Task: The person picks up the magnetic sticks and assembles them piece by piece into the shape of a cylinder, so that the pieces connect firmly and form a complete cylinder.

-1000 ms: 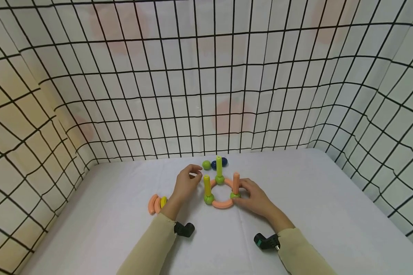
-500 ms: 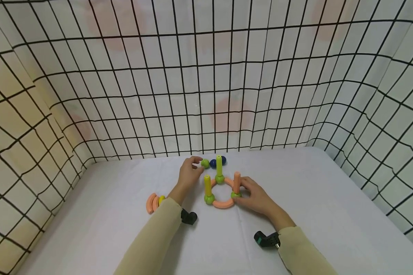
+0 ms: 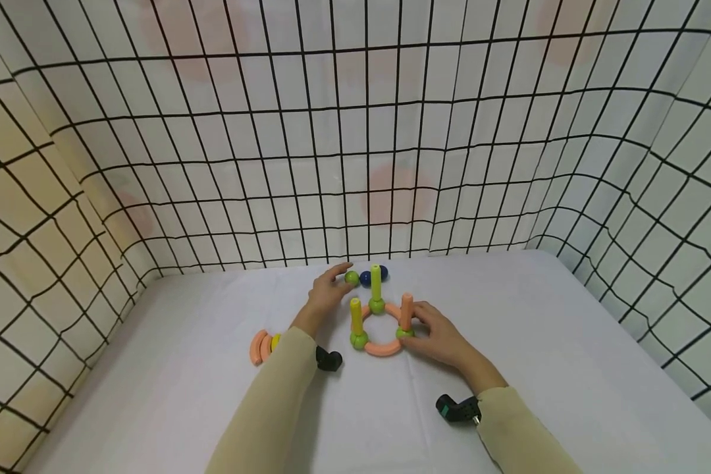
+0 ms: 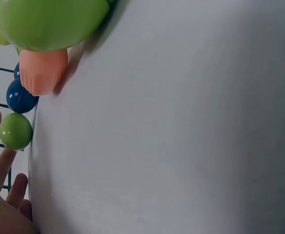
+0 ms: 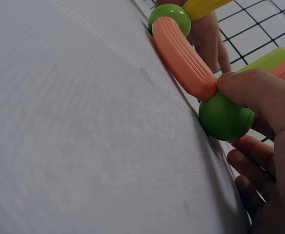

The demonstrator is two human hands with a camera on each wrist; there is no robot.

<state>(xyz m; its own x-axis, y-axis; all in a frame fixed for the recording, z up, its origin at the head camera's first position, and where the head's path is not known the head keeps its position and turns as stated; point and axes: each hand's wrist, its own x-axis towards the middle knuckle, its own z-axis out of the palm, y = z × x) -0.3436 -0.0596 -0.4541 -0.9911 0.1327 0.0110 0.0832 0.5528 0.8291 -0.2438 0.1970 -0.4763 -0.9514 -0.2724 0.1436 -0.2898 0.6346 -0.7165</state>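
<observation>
A ring of curved orange pieces [image 3: 381, 349] joined by green balls lies on the table. Three upright sticks rise from it: yellow [image 3: 356, 317], light green [image 3: 376, 283] and orange [image 3: 407, 312]. My right hand [image 3: 440, 337] grips the green ball [image 5: 225, 117] under the orange stick, thumb on its near side. Behind the ring, my left hand [image 3: 327, 291] has thumb and forefinger spread about a loose green ball [image 4: 16, 131]. The forefinger tip reaches the ball's edge; a firm hold is not visible.
Two dark blue balls [image 3: 365, 279] sit beside the loose green one. Left of the left forearm lie curved orange pieces [image 3: 260, 347] and a yellow piece [image 3: 275, 342], partly covered by the sleeve. Black netting [image 3: 343, 178] over white cloth encloses the table's back and sides.
My left hand has moved away from me, from beside the ring to the loose green ball. The right hand keeps its grip on the ring's right corner.
</observation>
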